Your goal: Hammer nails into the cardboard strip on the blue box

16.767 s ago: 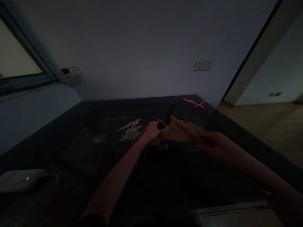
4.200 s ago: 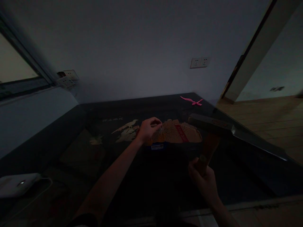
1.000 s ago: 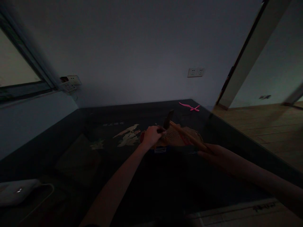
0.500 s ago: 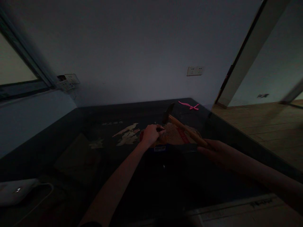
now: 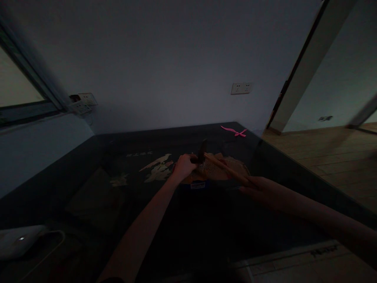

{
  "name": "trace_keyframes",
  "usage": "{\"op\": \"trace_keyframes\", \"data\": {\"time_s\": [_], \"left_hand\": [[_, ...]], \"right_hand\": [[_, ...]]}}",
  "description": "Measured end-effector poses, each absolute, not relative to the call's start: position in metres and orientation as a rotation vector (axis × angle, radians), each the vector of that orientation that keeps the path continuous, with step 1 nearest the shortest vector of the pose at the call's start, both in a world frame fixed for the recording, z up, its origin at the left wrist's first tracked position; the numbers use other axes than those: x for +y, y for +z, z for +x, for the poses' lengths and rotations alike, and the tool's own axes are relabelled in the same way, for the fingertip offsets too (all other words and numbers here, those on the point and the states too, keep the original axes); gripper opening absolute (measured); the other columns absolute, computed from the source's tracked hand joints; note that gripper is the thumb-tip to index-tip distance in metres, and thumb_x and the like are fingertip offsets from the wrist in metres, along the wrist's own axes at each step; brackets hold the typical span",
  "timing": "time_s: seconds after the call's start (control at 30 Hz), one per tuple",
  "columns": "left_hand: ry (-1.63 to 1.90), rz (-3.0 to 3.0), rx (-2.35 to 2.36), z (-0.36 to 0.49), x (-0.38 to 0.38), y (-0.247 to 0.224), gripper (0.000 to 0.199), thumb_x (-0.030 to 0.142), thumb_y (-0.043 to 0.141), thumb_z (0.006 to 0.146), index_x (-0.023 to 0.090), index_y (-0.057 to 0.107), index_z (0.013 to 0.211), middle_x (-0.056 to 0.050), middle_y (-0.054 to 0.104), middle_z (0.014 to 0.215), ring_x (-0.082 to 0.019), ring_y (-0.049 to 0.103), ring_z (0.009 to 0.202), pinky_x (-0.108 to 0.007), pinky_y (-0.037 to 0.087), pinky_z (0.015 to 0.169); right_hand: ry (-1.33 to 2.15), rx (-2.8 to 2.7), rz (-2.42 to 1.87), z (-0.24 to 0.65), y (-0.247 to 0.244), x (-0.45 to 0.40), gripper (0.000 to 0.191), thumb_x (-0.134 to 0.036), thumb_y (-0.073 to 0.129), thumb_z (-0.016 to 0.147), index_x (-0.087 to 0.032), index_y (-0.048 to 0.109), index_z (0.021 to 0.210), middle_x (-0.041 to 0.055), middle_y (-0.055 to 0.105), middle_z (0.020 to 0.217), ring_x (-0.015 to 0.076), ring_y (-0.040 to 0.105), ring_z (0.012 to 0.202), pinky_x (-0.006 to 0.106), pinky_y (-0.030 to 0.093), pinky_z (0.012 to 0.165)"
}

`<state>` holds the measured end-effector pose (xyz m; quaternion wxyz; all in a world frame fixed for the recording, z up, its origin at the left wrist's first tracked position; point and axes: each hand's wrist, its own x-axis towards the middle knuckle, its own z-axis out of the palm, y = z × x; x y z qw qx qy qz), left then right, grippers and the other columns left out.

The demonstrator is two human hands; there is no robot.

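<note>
My right hand (image 5: 260, 189) is closed around the wooden handle of a hammer (image 5: 225, 167). The dark hammer head (image 5: 202, 151) is right beside the fingers of my left hand (image 5: 185, 166). That hand is closed in a pinch over a piece of brownish, dotted cardboard (image 5: 212, 168) lying on the dark table (image 5: 176, 232). What the pinch holds is too small and dark to make out. A small blue label (image 5: 198, 184) shows at the cardboard's front edge.
A pink ribbon-like strip (image 5: 237, 132) lies at the table's back right. At the front left is a white power strip (image 5: 22, 239) with a cord. The pale wall (image 5: 165, 70) behind carries sockets (image 5: 241, 88). Wooden floor (image 5: 332, 161) extends on the right.
The hammer has swung down and to the left, bringing its head from above the cardboard to my left fingers. My left hand stays in nearly the same place.
</note>
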<state>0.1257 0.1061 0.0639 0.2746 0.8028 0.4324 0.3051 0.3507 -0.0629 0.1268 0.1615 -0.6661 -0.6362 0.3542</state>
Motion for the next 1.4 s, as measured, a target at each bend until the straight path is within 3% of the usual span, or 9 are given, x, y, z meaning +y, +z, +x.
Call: {"op": "trace_keyframes", "data": {"time_s": [0.27,0.47,0.67,0.83,1.0,1.23,1.4], "left_hand": [[0.836,2.132,1.229,0.129,0.106,0.060,0.017,0.027,0.066,0.071,0.017,0.071,0.084,-0.005,0.072,0.084,-0.017,0.065,0.078,-0.025,0.047,0.072],[0.761,2.170,1.205,0.127,0.103,0.065,0.020,0.026,0.064,0.072,0.019,0.071,0.090,-0.004,0.072,0.091,-0.018,0.065,0.082,-0.025,0.047,0.072],[0.861,2.157,1.190,0.129,0.100,0.064,0.016,0.025,0.066,0.070,0.019,0.069,0.085,-0.003,0.071,0.083,-0.015,0.064,0.076,-0.023,0.047,0.069],[0.854,2.153,1.224,0.128,0.101,0.063,0.017,0.024,0.067,0.068,0.019,0.066,0.084,-0.002,0.070,0.084,-0.015,0.064,0.077,-0.022,0.046,0.065],[0.866,2.142,1.217,0.128,0.105,0.059,0.014,0.027,0.067,0.069,0.017,0.066,0.079,-0.003,0.070,0.079,-0.014,0.064,0.072,-0.023,0.047,0.064],[0.838,2.139,1.193,0.129,0.107,0.055,0.020,0.025,0.067,0.070,0.019,0.068,0.088,-0.004,0.071,0.088,-0.018,0.065,0.081,-0.024,0.048,0.068],[0.875,2.134,1.163,0.131,0.106,0.056,0.015,0.027,0.066,0.071,0.018,0.070,0.082,-0.005,0.072,0.084,-0.017,0.066,0.077,-0.024,0.048,0.069]], "right_hand": [[0.954,-1.826,-1.945,0.346,0.140,-0.067,0.030,-0.041,0.043,0.081,-0.015,0.055,0.091,-0.0034,0.043,0.057,0.0097,0.038,0.046,0.021,0.028,0.038],[0.982,-1.876,-1.917,0.352,0.130,-0.063,0.028,-0.043,0.047,0.078,-0.016,0.055,0.082,-0.0016,0.047,0.061,0.0102,0.042,0.049,0.021,0.032,0.041],[0.957,-1.839,-1.909,0.347,0.139,-0.067,0.029,-0.042,0.045,0.080,-0.016,0.055,0.089,-0.0035,0.044,0.057,0.0091,0.039,0.045,0.020,0.028,0.037],[0.985,-1.861,-1.916,0.347,0.131,-0.066,0.025,-0.040,0.047,0.080,-0.016,0.054,0.082,-0.0019,0.046,0.059,0.0092,0.041,0.048,0.020,0.031,0.039],[0.955,-1.834,-1.893,0.348,0.133,-0.067,0.030,-0.043,0.046,0.079,-0.016,0.055,0.088,0.0004,0.050,0.063,0.0114,0.044,0.051,0.022,0.033,0.041],[0.989,-1.850,-1.894,0.348,0.126,-0.067,0.021,-0.038,0.049,0.080,-0.018,0.054,0.080,-0.0025,0.046,0.058,0.0093,0.040,0.047,0.020,0.030,0.038],[0.911,-1.842,-1.846,0.349,0.131,-0.070,0.027,-0.042,0.051,0.079,-0.017,0.059,0.087,-0.0008,0.052,0.061,0.0104,0.043,0.048,0.021,0.032,0.041]]}}
